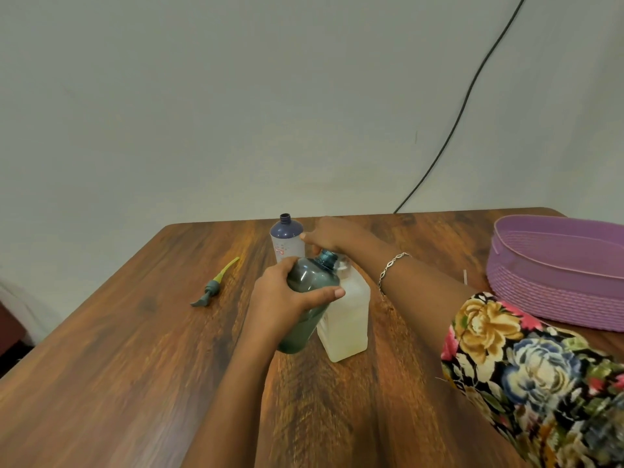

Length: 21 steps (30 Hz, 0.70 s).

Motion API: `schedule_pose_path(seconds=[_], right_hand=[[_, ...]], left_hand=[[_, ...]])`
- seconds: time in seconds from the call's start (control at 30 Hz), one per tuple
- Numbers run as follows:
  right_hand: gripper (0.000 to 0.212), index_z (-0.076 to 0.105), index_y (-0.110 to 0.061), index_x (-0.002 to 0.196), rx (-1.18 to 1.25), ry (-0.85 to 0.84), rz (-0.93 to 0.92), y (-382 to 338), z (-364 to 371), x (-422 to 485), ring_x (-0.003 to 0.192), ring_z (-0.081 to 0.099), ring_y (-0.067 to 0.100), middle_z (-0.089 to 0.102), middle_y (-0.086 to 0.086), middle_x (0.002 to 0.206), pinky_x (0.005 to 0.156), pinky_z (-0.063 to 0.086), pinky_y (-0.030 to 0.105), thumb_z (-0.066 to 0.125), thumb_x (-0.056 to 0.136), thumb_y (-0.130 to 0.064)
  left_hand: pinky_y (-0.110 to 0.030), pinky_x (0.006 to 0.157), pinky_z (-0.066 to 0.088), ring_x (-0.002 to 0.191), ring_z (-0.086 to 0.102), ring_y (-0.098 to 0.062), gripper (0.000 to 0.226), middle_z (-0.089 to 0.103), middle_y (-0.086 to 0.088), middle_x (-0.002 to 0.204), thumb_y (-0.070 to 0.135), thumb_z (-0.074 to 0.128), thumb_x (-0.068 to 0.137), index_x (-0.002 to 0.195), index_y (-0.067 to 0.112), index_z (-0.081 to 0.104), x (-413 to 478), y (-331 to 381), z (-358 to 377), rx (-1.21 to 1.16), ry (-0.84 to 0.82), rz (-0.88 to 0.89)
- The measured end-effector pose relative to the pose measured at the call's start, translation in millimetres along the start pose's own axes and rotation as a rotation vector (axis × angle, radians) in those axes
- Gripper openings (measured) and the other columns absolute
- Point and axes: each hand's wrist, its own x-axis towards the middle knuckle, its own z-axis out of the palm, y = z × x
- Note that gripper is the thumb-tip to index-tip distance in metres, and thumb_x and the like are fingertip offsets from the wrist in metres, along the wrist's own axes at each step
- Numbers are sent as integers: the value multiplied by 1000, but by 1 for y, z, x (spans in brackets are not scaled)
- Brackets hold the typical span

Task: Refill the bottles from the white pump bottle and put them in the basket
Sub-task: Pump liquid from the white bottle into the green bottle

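Observation:
My left hand (287, 298) grips a teal see-through bottle (312, 283), uncapped and tilted so its neck leans right against the white pump bottle (347, 319) standing mid-table. My right hand (334, 236) reaches over the white bottle's top, fingers curled down on its pump head, which the hand mostly hides. A purple and white bottle (286, 239) with no cap stands just behind, close to my right fingertips. The purple woven basket (557, 275) sits at the right edge of the table and looks empty.
A grey pump head with a yellow-green tube (216, 283) lies on the wooden table (135, 349) left of the bottles. A black cable (472, 89) runs down the wall to the table's back edge. My floral sleeve (526, 373) covers the front right.

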Motion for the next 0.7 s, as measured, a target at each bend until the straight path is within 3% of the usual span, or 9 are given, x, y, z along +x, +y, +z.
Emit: schedule_pose_path(seconds=[0.13, 0.2, 0.3, 0.37, 0.47, 0.53, 0.7], right_hand=[[50, 64, -7, 110, 30, 17, -17, -3, 1, -3, 89, 58, 23, 64, 7, 107, 80, 47, 32, 40, 95, -48], [52, 62, -4, 115, 134, -43, -25, -5, -10, -10, 90, 53, 21, 61, 9, 112, 68, 44, 29, 41, 96, -47], [53, 57, 0, 123, 276, -198, 10, -6, -29, -22, 92, 47, 22, 52, 9, 114, 52, 39, 26, 39, 98, -44], [50, 56, 1, 120, 186, -164, 21, -7, -28, -19, 82, 51, 23, 51, 10, 104, 54, 42, 27, 40, 98, -41], [32, 56, -8, 97, -20, 24, 41, -7, -16, -5, 80, 55, 23, 55, 6, 92, 71, 45, 31, 47, 95, -39], [22, 50, -14, 88, -82, 99, 56, -5, -9, 1, 84, 52, 23, 54, 3, 91, 71, 41, 30, 47, 94, -35], [27, 48, -13, 69, -41, 91, 66, -1, 6, 8, 80, 54, 24, 55, 4, 79, 66, 42, 30, 50, 91, -29]], left_hand=[[-20, 70, 45, 103, 56, -17, 83, 61, -3, 117, 56, 75, 59, 127, 14, 53, 0, -2, -1, 25, -4, -4], [-28, 81, 49, 107, 56, -18, 93, 60, -1, 118, 63, 71, 51, 128, 15, 53, 1, 4, -2, 6, -4, 6], [-31, 84, 49, 105, 54, -17, 88, 58, 1, 119, 59, 74, 54, 128, 17, 53, 2, 11, -4, 29, 13, 19], [-30, 83, 49, 106, 55, -18, 90, 58, 0, 118, 62, 72, 52, 128, 17, 52, 2, 11, -5, 40, 11, 22], [-28, 83, 49, 107, 55, -18, 87, 58, -2, 122, 56, 75, 58, 131, 16, 50, 2, 9, -6, 40, 13, 17], [-26, 83, 47, 108, 54, -16, 85, 58, -1, 124, 51, 77, 62, 134, 15, 48, 2, 8, -5, 36, 8, 20], [-19, 72, 40, 99, 49, -10, 79, 56, 4, 116, 47, 77, 65, 131, 16, 48, -1, 1, -2, 40, 6, 11]])
